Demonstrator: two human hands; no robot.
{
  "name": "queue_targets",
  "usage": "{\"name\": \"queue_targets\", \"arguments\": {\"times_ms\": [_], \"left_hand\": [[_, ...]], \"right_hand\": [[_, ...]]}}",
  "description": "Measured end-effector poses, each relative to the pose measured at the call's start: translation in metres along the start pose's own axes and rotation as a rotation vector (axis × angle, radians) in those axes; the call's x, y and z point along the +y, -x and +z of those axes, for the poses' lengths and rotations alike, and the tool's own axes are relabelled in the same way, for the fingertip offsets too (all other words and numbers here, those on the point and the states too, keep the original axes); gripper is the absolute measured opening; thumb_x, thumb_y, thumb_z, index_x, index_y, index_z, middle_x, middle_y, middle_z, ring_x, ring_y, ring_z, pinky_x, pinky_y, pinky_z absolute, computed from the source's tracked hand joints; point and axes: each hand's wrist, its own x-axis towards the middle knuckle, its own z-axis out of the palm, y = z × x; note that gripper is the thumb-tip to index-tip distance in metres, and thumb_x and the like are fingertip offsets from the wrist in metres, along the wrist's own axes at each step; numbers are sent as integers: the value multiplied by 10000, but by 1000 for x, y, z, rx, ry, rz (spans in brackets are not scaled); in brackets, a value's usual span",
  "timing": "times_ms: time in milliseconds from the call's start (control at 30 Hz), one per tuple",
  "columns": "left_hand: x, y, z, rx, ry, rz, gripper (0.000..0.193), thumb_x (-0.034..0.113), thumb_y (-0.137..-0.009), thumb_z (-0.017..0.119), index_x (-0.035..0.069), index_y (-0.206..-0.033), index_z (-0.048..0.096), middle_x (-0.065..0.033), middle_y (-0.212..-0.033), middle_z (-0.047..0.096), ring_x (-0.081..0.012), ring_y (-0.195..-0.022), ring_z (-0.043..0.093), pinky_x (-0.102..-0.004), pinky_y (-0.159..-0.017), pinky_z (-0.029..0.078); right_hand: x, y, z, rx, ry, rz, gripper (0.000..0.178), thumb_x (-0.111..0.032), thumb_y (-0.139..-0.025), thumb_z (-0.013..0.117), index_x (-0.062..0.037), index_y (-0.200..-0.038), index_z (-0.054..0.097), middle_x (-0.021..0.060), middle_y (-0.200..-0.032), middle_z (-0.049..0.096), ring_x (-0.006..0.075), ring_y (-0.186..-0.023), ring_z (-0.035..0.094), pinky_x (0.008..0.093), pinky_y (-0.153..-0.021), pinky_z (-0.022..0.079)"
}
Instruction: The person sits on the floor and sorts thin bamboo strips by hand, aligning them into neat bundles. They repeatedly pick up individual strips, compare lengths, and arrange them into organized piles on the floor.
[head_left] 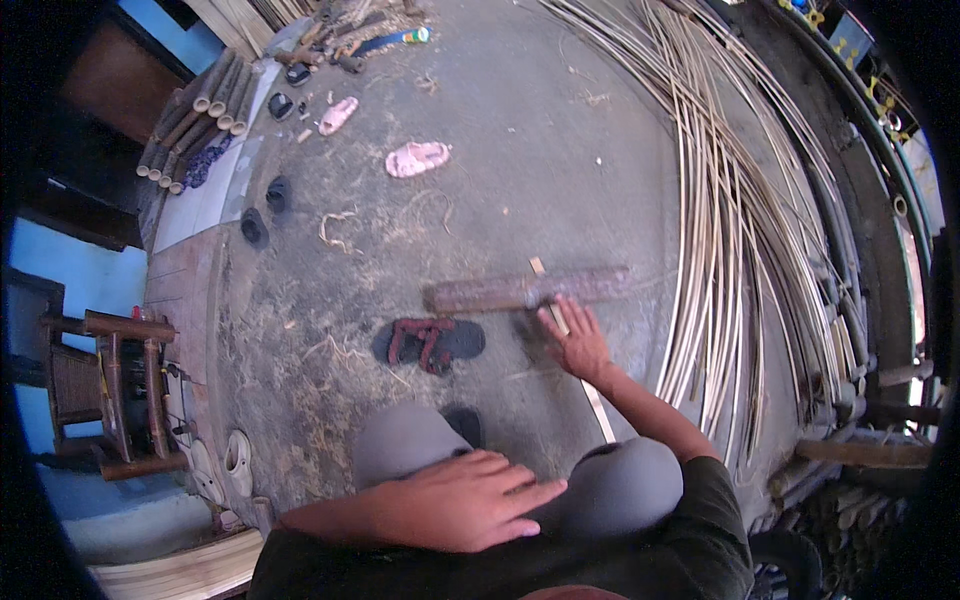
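Observation:
A dark wooden block (470,293) lies crosswise on the floor in front of me. A thin pale bamboo strip (597,412) crosses it, passing under my right hand (580,343) and coming out beyond the block. The fingers of that hand are stretched out and spread, with the strip between thumb and forefinger at the block's near side. I cannot tell how firmly the hand presses on it. My left hand (470,500) is over my lap, by my grey-clad knees, with fingers extended and holding nothing.
Many long bamboo strips (715,200) lie to the right. Dark sandals with red straps (435,343) sit just left of the block; pink sandals (418,160) lie farther off. Bamboo tubes (205,115) are stacked far left, and a bamboo chair (120,390) stands at left.

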Motion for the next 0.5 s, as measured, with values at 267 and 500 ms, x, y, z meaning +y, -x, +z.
{"name": "queue_targets", "arguments": {"times_ms": [267,500], "left_hand": [[-37,-31,-12,-128,107,-87,536,327,-980,487,29,-1412,383,-160,-1008,566,-313,-966,593,-430,-839,471],[-46,-72,-19,-191,390,-368,390,293,-966,499,37,-1259,504,-249,-1063,623,-442,-999,599,-509,-841,479]], "right_hand": [[63,-155,26,91,125,75,721,-624,-904,423,-248,-1506,297,149,-1581,189,319,-1453,199,557,-1138,176],[-16,-229,-104,279,-224,-3,663,-535,-937,470,-157,-1470,359,189,-1500,348,351,-1350,386,532,-1083,311]]}}
